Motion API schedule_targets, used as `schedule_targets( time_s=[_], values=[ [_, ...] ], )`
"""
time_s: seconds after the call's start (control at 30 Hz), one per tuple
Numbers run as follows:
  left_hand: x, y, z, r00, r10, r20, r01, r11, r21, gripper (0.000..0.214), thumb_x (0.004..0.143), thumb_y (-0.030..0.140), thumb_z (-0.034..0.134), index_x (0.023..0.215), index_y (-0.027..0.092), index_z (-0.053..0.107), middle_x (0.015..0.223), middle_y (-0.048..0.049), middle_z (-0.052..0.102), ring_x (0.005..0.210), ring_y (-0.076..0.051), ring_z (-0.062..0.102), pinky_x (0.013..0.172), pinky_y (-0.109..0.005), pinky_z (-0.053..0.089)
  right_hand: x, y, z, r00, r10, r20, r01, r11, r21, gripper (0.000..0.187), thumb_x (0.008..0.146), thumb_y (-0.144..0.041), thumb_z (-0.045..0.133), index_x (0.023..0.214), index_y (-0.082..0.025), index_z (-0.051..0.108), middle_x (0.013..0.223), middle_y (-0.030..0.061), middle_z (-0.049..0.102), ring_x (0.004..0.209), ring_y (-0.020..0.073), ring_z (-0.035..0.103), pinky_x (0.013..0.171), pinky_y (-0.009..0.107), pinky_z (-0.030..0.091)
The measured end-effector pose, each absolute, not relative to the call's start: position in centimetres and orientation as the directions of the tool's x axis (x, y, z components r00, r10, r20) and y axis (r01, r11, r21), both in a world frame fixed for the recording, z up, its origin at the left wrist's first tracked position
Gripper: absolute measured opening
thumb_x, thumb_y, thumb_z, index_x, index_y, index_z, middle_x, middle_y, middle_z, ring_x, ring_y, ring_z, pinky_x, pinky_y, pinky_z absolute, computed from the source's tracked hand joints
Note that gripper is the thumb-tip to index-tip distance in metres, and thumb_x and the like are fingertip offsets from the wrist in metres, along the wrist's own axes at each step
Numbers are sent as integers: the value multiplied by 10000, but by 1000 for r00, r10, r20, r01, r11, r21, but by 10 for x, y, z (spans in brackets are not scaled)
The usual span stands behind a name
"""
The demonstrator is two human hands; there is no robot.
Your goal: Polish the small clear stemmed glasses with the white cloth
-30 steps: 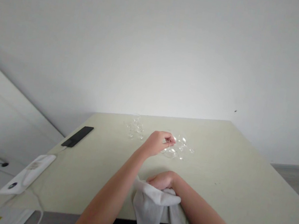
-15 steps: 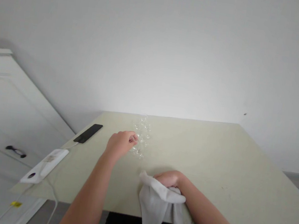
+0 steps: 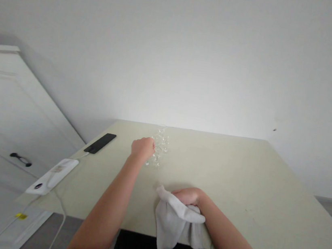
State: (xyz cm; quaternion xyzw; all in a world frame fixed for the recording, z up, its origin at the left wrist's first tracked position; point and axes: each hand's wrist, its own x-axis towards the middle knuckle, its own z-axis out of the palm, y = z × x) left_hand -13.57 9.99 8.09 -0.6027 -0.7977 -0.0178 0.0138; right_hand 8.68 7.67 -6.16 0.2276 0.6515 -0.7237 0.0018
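My left hand (image 3: 143, 148) is closed, reaching over the table beside a group of several small, clear glass-like pieces (image 3: 161, 141). Its back faces me, so whatever its curled fingers hold is hidden. Some of the clear pieces stand just right of and below the knuckles; their exact kind is hard to make out. Close to the front edge, my right hand (image 3: 187, 195) grips a white cloth (image 3: 169, 219). The cloth is bunched at the top, and its lower folds hang over the table edge, above my dark-clothed lap.
The pale table (image 3: 224, 169) meets a plain wall at the back. On its left lie a black phone (image 3: 100, 143) with a white cable and a white power strip (image 3: 53, 177). A white cabinet (image 3: 7, 120) stands left of the table.
My left hand has moved slightly up and right, turning so its back hides the fingers. My right hand and the cloth stay almost in place. The view has shifted a little.
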Motion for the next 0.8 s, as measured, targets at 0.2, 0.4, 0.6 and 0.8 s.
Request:
schedule_targets(
  time_s=[0.2, 0.4, 0.6, 0.8],
  values=[
    [-131, 99, 82, -267, 963, 42, 964, 267, 12, 247, 763, 386, 635, 966, 259, 691, 1001, -91, 749, 1001, -274, 687, 844, -347, 486, 87, 75, -58, -891, 314, -329, 291, -162, -943, 180, 691, -327, 718, 745, -157, 742, 720, 65, 719, 582, 200, 620, 455, 281, 500],
    [-127, 96, 82, -254, 966, 41, 967, 254, 0, 301, 763, 404, 620, 1015, 249, 675, 995, -96, 751, 1031, -276, 679, 884, -369, 469, 86, 75, -58, -889, 278, -364, 331, -160, -930, 183, 694, -334, 681, 741, -166, 736, 702, 55, 701, 579, 193, 589, 431, 279, 466],
    [-126, 93, 81, -257, 965, 56, 966, 258, -2, 347, 771, 414, 600, 1051, 225, 681, 1021, -127, 743, 1038, -296, 677, 897, -395, 461, 86, 74, -56, -877, 304, -374, 342, -153, -927, 170, 690, -302, 673, 756, -159, 737, 749, 61, 710, 593, 177, 601, 453, 260, 478],
    [-124, 88, 84, -247, 967, 60, 969, 248, -3, 380, 795, 421, 583, 1121, 239, 652, 1019, -108, 749, 1069, -277, 665, 919, -380, 438, 88, 74, -56, -863, 340, -375, 340, -161, -927, 153, 694, -281, 681, 756, -163, 756, 752, 62, 724, 588, 194, 607, 437, 277, 471]
  ],
)
